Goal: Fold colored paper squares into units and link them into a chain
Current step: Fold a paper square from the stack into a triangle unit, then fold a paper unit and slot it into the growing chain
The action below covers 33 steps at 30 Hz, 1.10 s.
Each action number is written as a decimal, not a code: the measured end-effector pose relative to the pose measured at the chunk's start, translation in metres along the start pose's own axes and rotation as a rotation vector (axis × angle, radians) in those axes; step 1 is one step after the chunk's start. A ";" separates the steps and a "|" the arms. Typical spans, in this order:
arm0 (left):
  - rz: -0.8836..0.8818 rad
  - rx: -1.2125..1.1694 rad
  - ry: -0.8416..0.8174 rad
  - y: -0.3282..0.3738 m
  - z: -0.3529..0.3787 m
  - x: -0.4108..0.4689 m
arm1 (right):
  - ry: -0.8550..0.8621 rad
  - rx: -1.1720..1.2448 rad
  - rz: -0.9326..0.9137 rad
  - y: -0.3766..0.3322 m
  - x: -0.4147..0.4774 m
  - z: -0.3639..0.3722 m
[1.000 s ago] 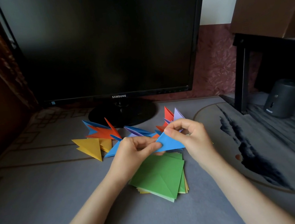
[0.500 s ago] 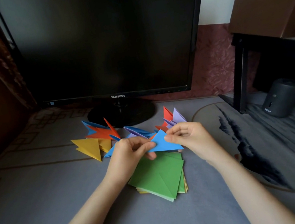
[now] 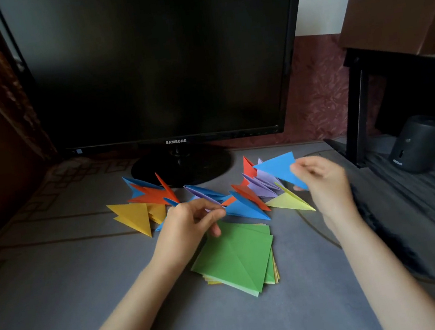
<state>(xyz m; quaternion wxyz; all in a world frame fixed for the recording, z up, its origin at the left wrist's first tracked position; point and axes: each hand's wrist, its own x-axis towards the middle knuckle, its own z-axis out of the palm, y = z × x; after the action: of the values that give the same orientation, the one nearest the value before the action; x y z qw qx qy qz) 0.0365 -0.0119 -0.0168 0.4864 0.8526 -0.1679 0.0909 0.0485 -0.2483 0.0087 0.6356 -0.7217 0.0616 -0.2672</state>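
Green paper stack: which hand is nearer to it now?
Left. The left hand is at the far left corner of the green paper stack; the right hand is farther off to its right, pinching a blue folded unit.

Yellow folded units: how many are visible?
3. A larger gold unit and a smaller gold unit overlap at the row's left end; a pale yellow unit lies at the right end, near the right hand. Others may be hidden.
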 end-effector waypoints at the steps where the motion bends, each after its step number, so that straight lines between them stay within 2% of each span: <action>1: 0.009 0.030 0.019 -0.001 -0.001 0.001 | 0.051 0.002 0.015 0.004 0.003 -0.002; 4: 0.071 0.148 0.027 -0.003 0.000 0.002 | 0.166 -0.074 0.020 0.014 0.006 -0.004; 8: 0.108 0.227 -0.097 -0.011 0.001 0.003 | 0.273 -0.149 0.047 0.023 0.011 -0.010; 11: 0.114 0.333 -0.201 -0.015 0.002 0.002 | 0.134 -0.243 0.148 0.035 0.012 -0.010; 13: 0.108 0.366 -0.225 -0.016 0.002 0.002 | 0.058 -0.407 0.164 0.042 0.011 -0.008; 17: 0.111 0.380 -0.225 -0.017 0.002 0.003 | 0.058 -0.693 0.072 0.041 0.005 -0.004; 22: 0.099 0.267 -0.149 -0.015 0.002 0.003 | 0.039 -0.789 0.041 0.047 0.003 0.001; 24: 0.115 0.256 -0.140 -0.015 0.002 0.003 | 0.094 -0.771 -0.052 0.042 0.004 0.002; 28: 0.076 0.153 -0.126 -0.012 0.002 0.004 | 0.222 -0.672 -0.359 0.026 -0.002 0.007; 31: 0.075 0.079 -0.104 -0.010 0.002 0.003 | 0.162 -0.552 -0.497 0.016 -0.009 0.011; 33: 0.069 0.084 -0.062 -0.011 0.003 0.003 | 0.036 -0.475 -0.582 0.012 -0.013 0.015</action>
<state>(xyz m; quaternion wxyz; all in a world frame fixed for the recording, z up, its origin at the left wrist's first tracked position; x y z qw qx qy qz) 0.0431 -0.0098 -0.0258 0.4412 0.8684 -0.2083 0.0883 0.0477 -0.2319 -0.0078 0.3467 -0.8316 -0.0746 -0.4274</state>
